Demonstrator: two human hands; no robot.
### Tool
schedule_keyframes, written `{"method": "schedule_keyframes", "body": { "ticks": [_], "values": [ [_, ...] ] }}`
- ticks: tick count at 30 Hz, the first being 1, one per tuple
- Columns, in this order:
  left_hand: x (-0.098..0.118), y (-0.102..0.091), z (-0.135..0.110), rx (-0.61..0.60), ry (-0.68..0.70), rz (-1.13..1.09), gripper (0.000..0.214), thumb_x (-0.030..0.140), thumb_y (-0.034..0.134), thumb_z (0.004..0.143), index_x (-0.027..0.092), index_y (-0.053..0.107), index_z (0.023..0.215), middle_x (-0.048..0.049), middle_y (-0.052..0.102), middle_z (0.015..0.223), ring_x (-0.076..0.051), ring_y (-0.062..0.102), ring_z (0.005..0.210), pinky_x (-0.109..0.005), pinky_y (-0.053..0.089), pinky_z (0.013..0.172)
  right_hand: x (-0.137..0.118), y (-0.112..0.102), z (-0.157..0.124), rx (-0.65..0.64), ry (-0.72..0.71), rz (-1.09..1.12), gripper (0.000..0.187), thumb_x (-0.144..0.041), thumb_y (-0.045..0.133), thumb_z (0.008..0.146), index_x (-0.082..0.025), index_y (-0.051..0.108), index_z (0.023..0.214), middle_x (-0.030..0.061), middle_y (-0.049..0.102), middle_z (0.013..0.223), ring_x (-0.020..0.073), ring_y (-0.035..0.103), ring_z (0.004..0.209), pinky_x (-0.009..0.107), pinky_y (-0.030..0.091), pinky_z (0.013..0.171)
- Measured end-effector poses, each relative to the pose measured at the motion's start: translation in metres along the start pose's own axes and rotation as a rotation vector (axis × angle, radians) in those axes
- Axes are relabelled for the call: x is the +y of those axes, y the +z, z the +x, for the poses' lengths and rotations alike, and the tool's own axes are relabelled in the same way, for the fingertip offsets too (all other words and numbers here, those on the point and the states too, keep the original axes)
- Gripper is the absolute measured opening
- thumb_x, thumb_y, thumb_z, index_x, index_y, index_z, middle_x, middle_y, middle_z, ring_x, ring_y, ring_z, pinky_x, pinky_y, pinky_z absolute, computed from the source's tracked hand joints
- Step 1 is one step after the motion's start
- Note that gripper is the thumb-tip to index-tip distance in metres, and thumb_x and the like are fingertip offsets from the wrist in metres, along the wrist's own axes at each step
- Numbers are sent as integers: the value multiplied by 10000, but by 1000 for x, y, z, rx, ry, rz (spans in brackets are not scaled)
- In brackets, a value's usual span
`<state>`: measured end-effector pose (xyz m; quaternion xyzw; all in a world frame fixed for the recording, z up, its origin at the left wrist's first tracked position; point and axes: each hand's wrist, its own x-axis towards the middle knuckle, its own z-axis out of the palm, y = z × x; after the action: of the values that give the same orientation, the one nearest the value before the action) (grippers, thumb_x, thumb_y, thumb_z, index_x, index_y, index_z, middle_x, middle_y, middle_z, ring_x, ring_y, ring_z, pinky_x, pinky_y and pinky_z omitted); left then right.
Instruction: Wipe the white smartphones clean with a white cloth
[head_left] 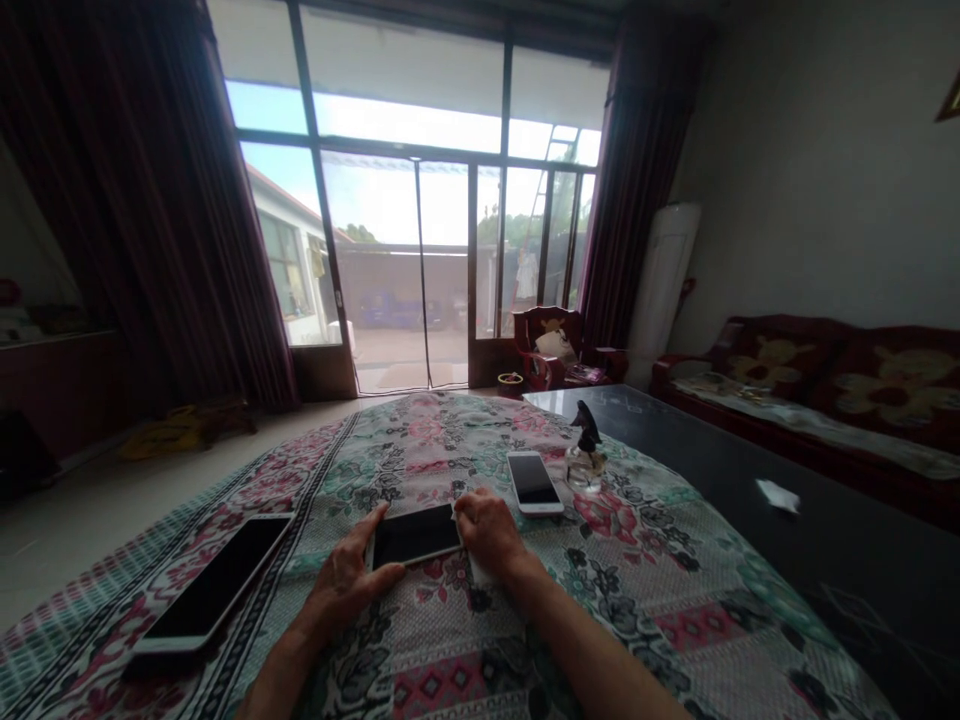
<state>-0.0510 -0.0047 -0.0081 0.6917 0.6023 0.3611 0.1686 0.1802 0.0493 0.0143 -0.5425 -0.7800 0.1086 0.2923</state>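
A black-screened phone (pixel 414 535) lies flat on the floral cloth (pixel 637 590) in front of me. My left hand (pixel 346 577) rests at its left end, index finger and thumb spread around the phone's edge. My right hand (pixel 487 528) is curled at the phone's right end, fingers closed on a small white cloth or tissue pressed against the phone's corner. A white phone (pixel 534 482) lies just beyond my right hand. A larger white-edged phone (pixel 212 585) lies to the far left on the cloth.
A small glass spray bottle with a dark top (pixel 585 455) stands right of the white phone. The dark glass table (pixel 825 540) extends right, with a white scrap (pixel 778 495) on it. A red sofa (pixel 825 390) and a chair (pixel 551 350) stand behind.
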Motion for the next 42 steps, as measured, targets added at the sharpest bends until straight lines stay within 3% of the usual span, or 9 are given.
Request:
{"method": "schedule_keyframes", "body": {
  "ticks": [5, 10, 24, 32, 37, 42],
  "values": [
    [2, -1, 1, -14, -11, 20, 765, 405, 649, 695, 186, 427, 1394, -96, 540, 1388, -289, 469, 1303, -421, 373, 1090, 0, 5, 20, -4, 15, -15, 235, -194, 490, 873, -234, 718, 916, 44, 652, 933, 134, 601, 829, 201, 402, 732],
    [3, -2, 1, -1, 5, 32, 727, 424, 653, 693, 174, 478, 1354, -100, 544, 1385, -296, 494, 1282, -410, 393, 1077, 0, 5, 23, -24, -4, -23, 240, -217, 483, 882, -249, 721, 885, 36, 644, 918, 133, 593, 842, 200, 399, 721],
    [-7, 3, 2, 8, 5, -3, 820, 408, 679, 694, 160, 393, 1420, -118, 535, 1391, -301, 489, 1284, -423, 393, 1075, 5, -19, -32, -83, -225, -12, 197, -163, 497, 857, -192, 666, 762, 35, 584, 864, 125, 565, 819, 198, 389, 729],
    [-3, 1, 1, 38, -8, -41, 750, 367, 707, 671, 229, 476, 1371, -76, 581, 1351, -308, 519, 1257, -424, 414, 1057, 3, -5, 4, -53, -125, -86, 208, -206, 496, 868, -227, 703, 857, 36, 631, 932, 132, 591, 827, 209, 386, 726],
    [-3, 2, 2, 34, -17, -47, 784, 371, 706, 662, 193, 459, 1384, -93, 578, 1352, -309, 510, 1265, -420, 402, 1067, 3, 4, 26, -44, -95, -113, 248, -215, 468, 891, -212, 709, 830, 56, 634, 907, 139, 596, 813, 215, 387, 711],
    [-2, 2, 3, 17, -30, -39, 805, 377, 685, 669, 166, 430, 1402, -104, 564, 1365, -303, 499, 1275, -404, 396, 1069, 4, 7, 28, -35, -104, -114, 247, -231, 456, 909, -217, 697, 862, 59, 625, 944, 143, 589, 832, 222, 385, 707]
  ]
}}
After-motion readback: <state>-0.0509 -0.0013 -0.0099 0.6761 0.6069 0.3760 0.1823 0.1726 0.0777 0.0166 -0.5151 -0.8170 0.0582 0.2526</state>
